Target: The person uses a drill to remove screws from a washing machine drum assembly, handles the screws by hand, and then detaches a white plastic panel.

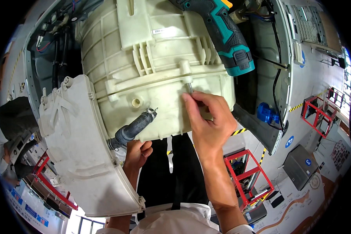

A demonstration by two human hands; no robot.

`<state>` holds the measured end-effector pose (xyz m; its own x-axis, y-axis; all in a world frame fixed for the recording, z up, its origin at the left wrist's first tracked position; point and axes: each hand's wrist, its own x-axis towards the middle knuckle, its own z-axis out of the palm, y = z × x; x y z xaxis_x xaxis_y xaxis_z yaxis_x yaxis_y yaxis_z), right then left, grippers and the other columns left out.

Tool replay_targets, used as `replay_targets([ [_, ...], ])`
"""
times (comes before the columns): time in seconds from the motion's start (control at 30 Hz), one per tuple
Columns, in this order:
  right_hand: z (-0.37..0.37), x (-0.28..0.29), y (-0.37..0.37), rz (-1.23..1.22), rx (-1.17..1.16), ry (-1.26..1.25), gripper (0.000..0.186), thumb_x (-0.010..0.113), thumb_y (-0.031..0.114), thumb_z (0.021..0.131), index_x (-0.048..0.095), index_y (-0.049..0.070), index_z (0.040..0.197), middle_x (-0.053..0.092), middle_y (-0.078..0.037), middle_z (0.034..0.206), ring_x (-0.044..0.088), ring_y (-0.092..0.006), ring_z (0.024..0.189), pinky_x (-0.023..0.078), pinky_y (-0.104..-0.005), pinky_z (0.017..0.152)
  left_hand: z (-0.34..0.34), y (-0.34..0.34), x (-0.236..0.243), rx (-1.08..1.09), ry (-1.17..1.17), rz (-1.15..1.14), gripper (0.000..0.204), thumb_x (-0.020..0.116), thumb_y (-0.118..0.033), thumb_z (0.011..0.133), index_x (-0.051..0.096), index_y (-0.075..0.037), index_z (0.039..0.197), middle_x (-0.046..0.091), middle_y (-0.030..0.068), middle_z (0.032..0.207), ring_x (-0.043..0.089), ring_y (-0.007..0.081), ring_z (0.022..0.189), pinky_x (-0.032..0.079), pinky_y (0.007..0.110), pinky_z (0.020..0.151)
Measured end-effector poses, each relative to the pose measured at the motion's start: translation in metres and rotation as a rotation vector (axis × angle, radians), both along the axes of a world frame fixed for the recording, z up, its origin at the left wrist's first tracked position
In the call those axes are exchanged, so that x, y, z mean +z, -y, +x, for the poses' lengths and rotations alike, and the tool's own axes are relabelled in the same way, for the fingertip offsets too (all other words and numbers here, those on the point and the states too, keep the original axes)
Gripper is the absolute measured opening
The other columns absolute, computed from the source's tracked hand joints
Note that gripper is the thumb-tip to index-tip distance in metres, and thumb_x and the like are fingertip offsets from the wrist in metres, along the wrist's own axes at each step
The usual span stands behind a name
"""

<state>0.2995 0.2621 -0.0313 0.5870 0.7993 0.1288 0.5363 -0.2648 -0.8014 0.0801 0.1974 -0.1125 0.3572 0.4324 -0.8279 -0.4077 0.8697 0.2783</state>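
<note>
My right hand (pixel 210 121) pinches a metal screw (pixel 190 87) where it sticks out below a raised boss on the cream plastic drum housing (pixel 163 117). My left hand (pixel 138 154) is below the housing's lower edge, fingers curled; whether it holds anything is hidden. A black rubber hose (pixel 132 128) with a metal clamp runs down-left across the housing, beside a round port (pixel 136 103). A teal and black cordless tool (pixel 230 45) lies over the housing's upper right, above my right hand.
A white plastic box (pixel 84 156) covers the lower left. Metal cabinet walls (pixel 280 117) flank the housing, with wires and a blue part (pixel 267 113). Red frames (pixel 241 175) and a grey case (pixel 300 165) stand on the floor. Another person (pixel 15 136) is at the far left.
</note>
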Motion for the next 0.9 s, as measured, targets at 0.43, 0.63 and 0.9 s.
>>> replay_targets([
  [0.43,0.008,-0.006,-0.011,0.078,0.105,0.02,0.02,0.079,0.003,0.063,0.061,0.0,0.073,0.06,-0.009,0.077,0.058,-0.0195,0.061,0.047,-0.0278,0.051,0.0,0.0,-0.001,0.002,0.001,-0.029,0.024,0.049,-0.008,0.09,0.049,-0.013,0.113,0.05,-0.0052,0.083,0.03,0.0042,0.05,0.027,0.017,0.037],
  [0.63,0.011,-0.001,0.007,-0.067,0.073,0.009,0.019,0.078,0.002,0.065,0.064,0.0,0.076,0.058,-0.009,0.077,0.056,-0.0202,0.064,0.046,-0.028,0.055,0.001,-0.002,0.003,0.01,0.013,-0.029,0.022,0.05,-0.007,0.088,0.049,-0.013,0.11,0.049,-0.0048,0.081,0.03,0.0047,0.05,0.028,0.017,0.037],
  [0.9,0.007,-0.005,0.006,-0.057,0.033,-0.022,0.015,0.076,0.002,0.067,0.067,0.001,0.078,0.058,-0.008,0.074,0.055,-0.0211,0.065,0.044,-0.0298,0.058,0.001,-0.002,0.004,0.03,0.003,-0.056,0.025,0.05,-0.006,0.088,0.047,-0.014,0.111,0.048,-0.0046,0.082,0.03,0.0049,0.051,0.028,0.017,0.037],
])
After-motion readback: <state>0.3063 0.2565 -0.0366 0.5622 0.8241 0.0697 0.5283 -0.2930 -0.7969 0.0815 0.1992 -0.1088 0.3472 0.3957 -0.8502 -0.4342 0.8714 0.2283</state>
